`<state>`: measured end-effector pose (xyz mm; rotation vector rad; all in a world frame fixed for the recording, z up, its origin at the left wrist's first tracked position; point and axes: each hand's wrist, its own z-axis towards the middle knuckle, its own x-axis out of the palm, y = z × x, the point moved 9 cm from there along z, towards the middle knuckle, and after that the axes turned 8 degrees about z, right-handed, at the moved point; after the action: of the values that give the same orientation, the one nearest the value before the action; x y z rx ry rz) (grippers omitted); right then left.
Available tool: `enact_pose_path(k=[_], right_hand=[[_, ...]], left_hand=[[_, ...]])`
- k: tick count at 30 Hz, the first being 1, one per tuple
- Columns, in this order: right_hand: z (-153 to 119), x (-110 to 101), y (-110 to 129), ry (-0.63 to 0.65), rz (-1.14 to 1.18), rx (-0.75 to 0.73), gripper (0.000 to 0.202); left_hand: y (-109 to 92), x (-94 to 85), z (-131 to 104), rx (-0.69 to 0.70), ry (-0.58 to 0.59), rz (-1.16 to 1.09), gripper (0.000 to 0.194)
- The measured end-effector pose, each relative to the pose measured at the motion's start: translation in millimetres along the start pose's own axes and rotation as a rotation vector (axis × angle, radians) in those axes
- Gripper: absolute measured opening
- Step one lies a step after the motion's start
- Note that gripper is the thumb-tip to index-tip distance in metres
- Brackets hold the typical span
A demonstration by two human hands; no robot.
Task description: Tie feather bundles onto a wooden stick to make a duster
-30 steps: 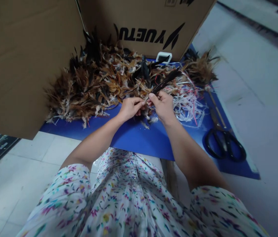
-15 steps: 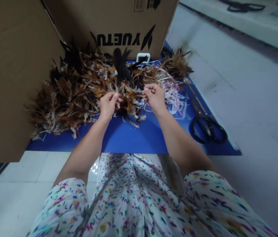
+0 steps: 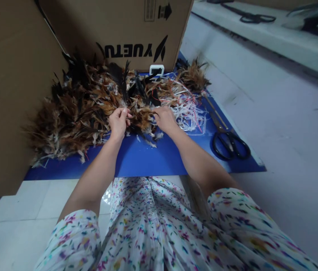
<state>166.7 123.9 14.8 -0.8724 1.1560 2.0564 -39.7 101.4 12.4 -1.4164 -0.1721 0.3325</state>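
My left hand (image 3: 118, 123) is closed in a pinch at the base of dark feathers (image 3: 121, 81), whose tips stand up and away from me. Beside it, my right hand (image 3: 165, 119) is bent down over the brown feathers, fingers curled and their tips partly hidden; what they hold, if anything, I cannot make out. A broad heap of brown and black feathers (image 3: 77, 109) with pale fluffy bases spreads to the left and behind both hands. Just right of my right hand lies a tangle of white and red ties (image 3: 191, 113), partly on a clear tray.
Black-handled scissors (image 3: 230, 145) lie at the right of the blue board (image 3: 144, 162), beside a thin stick (image 3: 217, 111). A feather bundle (image 3: 194, 75) and a small white device (image 3: 156, 70) sit farther back. Cardboard boxes (image 3: 136, 22) wall the rear and left. More scissors (image 3: 250, 17) lie on a ledge.
My right hand has moved left and down into the brown feathers, closer to my left hand. The dark feathers at my left hand now stand more distinctly upright. The view has shifted slightly.
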Motion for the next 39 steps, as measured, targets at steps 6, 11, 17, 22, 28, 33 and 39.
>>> enact_pose_path(k=[6, 11, 17, 22, 28, 33, 39], right_hand=[[31, -16, 0, -0.093, 0.026, 0.032, 0.034], [60, 2, -14, -0.007, -0.097, 0.231, 0.027], [69, 17, -32, 0.024, -0.016, 0.33, 0.019], [66, -11, -49, -0.19, 0.444, 0.364, 0.016], [52, -37, -52, -0.269, 0.928, 0.405, 0.023], [38, -40, -26, -0.1, 1.203, 0.399, 0.023], [8, -21, 3, 0.132, 1.301, 0.484, 0.019]], left_hand=[[2, 2.2, -1, -0.011, 0.0, -0.007, 0.019], [7, 5.6, -1, -0.002, 0.016, 0.003, 0.017], [6, 4.8, 1, 0.028, 0.013, -0.005, 0.016], [5, 6.0, 1, 0.045, 0.011, -0.011, 0.017], [6, 8.3, 2, 0.066, 0.028, -0.019, 0.02], [6, 12.1, 1, 0.063, 0.071, -0.075, 0.019], [1, 29.1, -7, 0.006, 0.245, -0.219, 0.028]])
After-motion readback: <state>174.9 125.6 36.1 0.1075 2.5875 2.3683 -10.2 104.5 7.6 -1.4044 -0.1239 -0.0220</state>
